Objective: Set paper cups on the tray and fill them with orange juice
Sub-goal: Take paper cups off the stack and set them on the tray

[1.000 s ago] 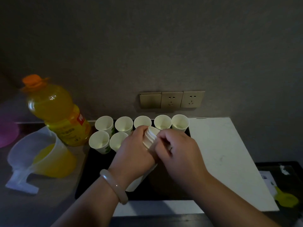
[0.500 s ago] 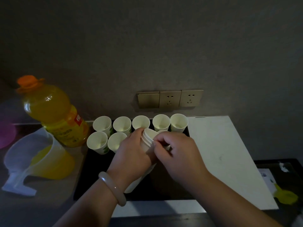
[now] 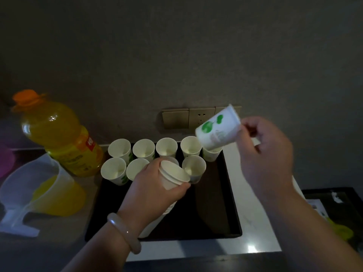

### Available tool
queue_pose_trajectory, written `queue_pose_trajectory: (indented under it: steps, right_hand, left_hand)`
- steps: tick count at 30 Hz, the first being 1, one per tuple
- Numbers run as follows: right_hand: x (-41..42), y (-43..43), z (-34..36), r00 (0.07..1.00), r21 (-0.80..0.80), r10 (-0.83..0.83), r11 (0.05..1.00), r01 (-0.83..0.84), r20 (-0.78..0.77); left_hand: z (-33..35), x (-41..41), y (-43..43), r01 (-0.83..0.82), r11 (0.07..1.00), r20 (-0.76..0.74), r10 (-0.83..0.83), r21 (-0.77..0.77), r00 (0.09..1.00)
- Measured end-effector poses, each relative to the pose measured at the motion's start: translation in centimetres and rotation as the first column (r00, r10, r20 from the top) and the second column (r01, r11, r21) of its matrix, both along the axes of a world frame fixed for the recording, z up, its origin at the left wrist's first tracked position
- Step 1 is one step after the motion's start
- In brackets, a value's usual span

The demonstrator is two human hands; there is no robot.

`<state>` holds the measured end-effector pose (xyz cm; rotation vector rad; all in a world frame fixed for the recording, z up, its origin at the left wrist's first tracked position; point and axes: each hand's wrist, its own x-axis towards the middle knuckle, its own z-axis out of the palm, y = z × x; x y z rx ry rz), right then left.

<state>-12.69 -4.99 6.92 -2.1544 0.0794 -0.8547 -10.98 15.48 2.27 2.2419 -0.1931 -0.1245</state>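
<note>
Head camera looks down on cup-laying, not yet pouring. The left hand is wrapped round a tilted stack of nested white paper cups low over the black rectangular tray. The right hand pinches a single white paper cup with a green leaf print at its rim, lifted and tipped on its side above the tray's back right corner.

Two rows of empty white cups stand upright and close together along the tray's far edge. None appears to hold juice. The juice sits off the tray to the left, in the capped orange juice bottle and the clear plastic pitcher.

Next, the single cup probably needs turning upright and setting at the right end of the front row, gently enough not to topple its light neighbours.

The right-most back-row cup is partly hidden by the raised cup. One front-row cup is mostly hidden behind the left hand. The number of cups in the stack cannot be told, and the dim light blurs the bottle's label.
</note>
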Motion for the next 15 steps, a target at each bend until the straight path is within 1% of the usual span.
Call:
queue_pose_trajectory:
  steps: [1, 3, 6, 8, 10, 15]
  right_hand:
    - [0.3, -1.0, -0.4, 0.999, -0.016, -0.039, 0.999, 0.039, -0.018]
    - [0.8, -2.6, -2.4, 0.994, -0.15, -0.069, 0.987, 0.056, -0.087]
    - [1.2, -3.8, -7.0, 0.976, -0.39, -0.052, 0.92, -0.036, -0.213]
    - [1.1, -4.1, -9.6, 0.977, -0.51, -0.031, 0.856, -0.083, -0.211]
    - [1.2, -4.2, -11.2, 0.975, -0.578, -0.013, 0.807, -0.121, -0.222]
    - [2.1, -4.7, -14.0, 0.949, -0.646, 0.059, 0.72, -0.254, -0.308]
  left_hand:
    - [0.0, 0.0, 0.1, -0.006, 1.0, 0.007, 0.006, 0.003, 1.0]
    - [0.1, 0.1, 0.1, -0.013, 1.0, 0.012, 0.013, 0.007, 1.0]
    - [0.2, 0.2, -0.2, -0.005, 1.0, 0.01, 0.004, 0.01, 1.0]
    - [0.2, 0.2, -0.4, 0.007, 1.0, 0.013, -0.007, 0.009, 1.0]
    - [0.1, 0.1, -0.4, 0.007, 1.0, 0.013, -0.007, 0.015, 1.0]
    - [-0.1, -0.1, -0.2, 0.001, 1.0, -0.006, -0.001, 0.019, 1.0]
